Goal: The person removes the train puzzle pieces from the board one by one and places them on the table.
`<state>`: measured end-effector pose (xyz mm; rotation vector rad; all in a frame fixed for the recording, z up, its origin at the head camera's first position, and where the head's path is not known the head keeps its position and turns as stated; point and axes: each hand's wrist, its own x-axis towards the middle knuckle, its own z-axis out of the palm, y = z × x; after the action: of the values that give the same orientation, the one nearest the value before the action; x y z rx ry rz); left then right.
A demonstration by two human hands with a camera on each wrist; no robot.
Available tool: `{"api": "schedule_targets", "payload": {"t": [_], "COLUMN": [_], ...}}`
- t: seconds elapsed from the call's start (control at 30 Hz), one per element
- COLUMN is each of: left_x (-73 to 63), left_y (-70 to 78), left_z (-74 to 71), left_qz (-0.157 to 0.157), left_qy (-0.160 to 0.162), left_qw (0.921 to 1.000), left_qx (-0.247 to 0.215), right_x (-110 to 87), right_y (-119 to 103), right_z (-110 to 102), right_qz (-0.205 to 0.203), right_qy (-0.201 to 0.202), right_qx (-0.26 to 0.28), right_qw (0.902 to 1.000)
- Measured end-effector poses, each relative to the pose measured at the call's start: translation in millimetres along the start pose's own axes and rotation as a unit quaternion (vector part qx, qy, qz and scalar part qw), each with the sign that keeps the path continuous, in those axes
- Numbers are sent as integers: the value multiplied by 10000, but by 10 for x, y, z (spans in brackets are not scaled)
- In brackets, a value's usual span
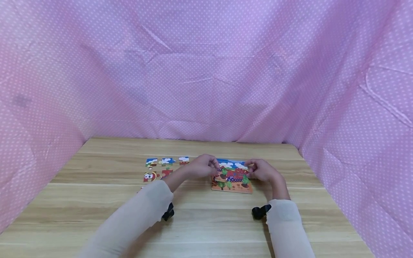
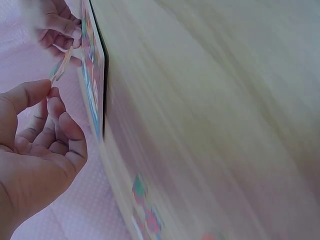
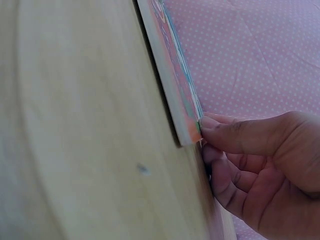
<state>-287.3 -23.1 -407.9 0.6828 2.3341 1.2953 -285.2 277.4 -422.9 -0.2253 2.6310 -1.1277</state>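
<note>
My left hand (image 1: 200, 167) pinches a jigsaw piece (image 2: 62, 66) between thumb and index finger. In the head view the piece, with a green tree on it, overlaps the left part of the puzzle board (image 1: 237, 187). That board shows a red train, trees, orange ground and a blue sky with clouds. At its right edge my right hand (image 1: 262, 170) grips the board, the thumb at the corner in the right wrist view and the other fingers curled beside the edge.
Several loose jigsaw pieces (image 1: 150, 176) lie on the wooden table (image 1: 213, 222) left of the board, some hidden behind the left forearm. A pink dotted cloth (image 1: 206, 89) hangs behind the table and along both sides.
</note>
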Motion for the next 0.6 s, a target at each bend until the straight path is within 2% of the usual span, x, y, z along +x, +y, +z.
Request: {"api": "schedule_targets", "payload": {"t": [0.27,0.6], "left_x": [-212,-470], "left_y": [-65,-139], "left_z": [-209,-377], "left_qz": [117,5], "left_qy": [-171,-80], "left_qw": [9998,9993], "left_qx": [76,367], "right_x": [5,5], "right_y": [14,20], "right_z": [-1,2], "right_qz": [39,34], "right_qy": [20,15], "right_qx": [15,25], "right_qw": [10000,10000]}}
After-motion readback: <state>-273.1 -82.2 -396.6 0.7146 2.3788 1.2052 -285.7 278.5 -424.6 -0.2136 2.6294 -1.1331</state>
